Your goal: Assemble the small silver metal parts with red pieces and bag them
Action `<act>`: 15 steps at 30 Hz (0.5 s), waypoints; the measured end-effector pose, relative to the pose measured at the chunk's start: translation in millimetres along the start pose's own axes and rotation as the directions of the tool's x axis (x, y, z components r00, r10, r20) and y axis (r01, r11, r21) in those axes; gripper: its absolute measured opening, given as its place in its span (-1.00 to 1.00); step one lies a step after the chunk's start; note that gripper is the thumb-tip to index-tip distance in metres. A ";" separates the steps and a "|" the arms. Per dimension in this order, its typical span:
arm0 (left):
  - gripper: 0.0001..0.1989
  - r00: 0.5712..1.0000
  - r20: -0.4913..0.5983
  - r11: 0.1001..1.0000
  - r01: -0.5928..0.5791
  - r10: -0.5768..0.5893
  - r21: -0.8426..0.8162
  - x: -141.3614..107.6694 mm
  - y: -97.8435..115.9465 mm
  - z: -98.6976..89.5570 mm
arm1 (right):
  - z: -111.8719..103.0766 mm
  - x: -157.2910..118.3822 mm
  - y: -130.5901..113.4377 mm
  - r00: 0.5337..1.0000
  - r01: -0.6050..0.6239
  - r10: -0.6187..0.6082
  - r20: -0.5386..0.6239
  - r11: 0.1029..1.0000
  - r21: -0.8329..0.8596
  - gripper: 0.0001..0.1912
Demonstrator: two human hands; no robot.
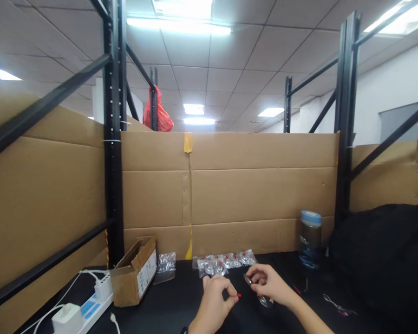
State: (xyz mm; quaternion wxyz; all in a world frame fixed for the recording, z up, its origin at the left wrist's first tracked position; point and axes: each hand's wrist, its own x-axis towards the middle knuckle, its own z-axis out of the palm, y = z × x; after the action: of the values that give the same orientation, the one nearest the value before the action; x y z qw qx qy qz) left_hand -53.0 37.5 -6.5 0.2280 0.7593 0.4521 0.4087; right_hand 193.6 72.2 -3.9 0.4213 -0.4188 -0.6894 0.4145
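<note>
My left hand [216, 299] is closed in a pinch, and a small red piece [239, 295] sticks out from the fingertips. To its right, my right hand [270, 283] has its fingers curled around a shiny, round metallic item [265, 301]. Part of that item shows below the palm, and a shiny edge shows by the fingertips; the hand hides the rest, so its exact kind is unclear. Just beyond both hands lies a row of clear plastic bags [230, 260] with silvery round items and red bits inside.
On the left stand an open cardboard box [132, 276], a plastic bag [166, 264] and a white power strip [95, 304]. A blue-lidded bottle [310, 241], thin wires [337, 306] and a black cloth-like bulk [386, 264] are at right. Cardboard panels [230, 195] wall the back.
</note>
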 end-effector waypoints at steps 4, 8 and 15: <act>-0.90 0.998 -0.043 0.995 0.044 -0.048 -0.091 4.0 -3.1 3.3 | 31.2 7.6 -2.4 0.990 0.110 -0.096 -0.101 0.984 0.141 -0.64; -0.94 0.994 -0.097 0.988 0.034 -0.049 -0.152 7.2 -8.7 1.8 | 52.9 3.3 -4.6 0.987 0.154 -0.133 -0.093 0.948 0.277 -0.58; -0.67 0.978 -0.142 0.964 0.119 -0.155 -0.237 16.6 -14.1 9.3 | 67.4 -1.2 1.4 0.979 0.165 -0.095 -0.181 0.889 0.427 -0.52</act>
State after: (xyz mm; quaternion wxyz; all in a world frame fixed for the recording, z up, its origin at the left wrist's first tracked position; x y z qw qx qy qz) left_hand -48.1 59.0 -15.0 0.3042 0.6599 0.4708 0.5004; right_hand 131.7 56.8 -25.8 0.5843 -0.2966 -0.5694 0.4964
